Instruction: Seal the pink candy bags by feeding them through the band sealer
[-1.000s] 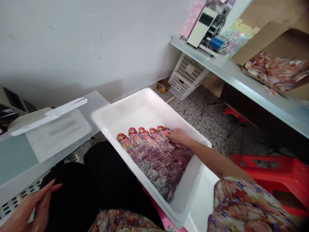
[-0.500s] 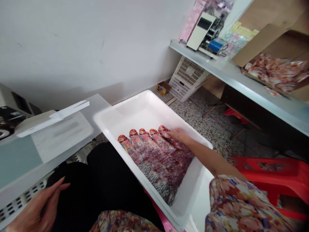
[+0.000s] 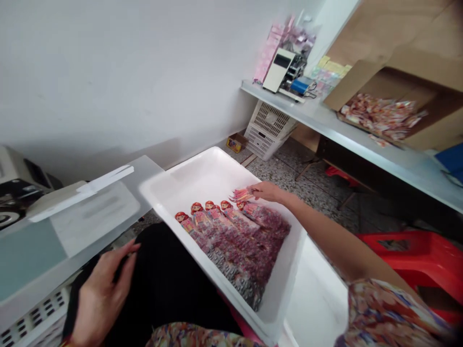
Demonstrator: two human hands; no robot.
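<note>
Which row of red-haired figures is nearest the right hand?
The rightmost row in the white tray: its top end lies just below the right hand in view, while the other four rows lie farther left.

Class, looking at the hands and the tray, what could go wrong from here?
1. The right hand grips a bunch of pieces at one end, so some might slip out.
2. That bunch is close to overlapping rows of figures; a brush could disturb them.
3. The right forearm crosses the rim of the white tray, which the left hand isn't steadying; a bump might shift it.
</note>
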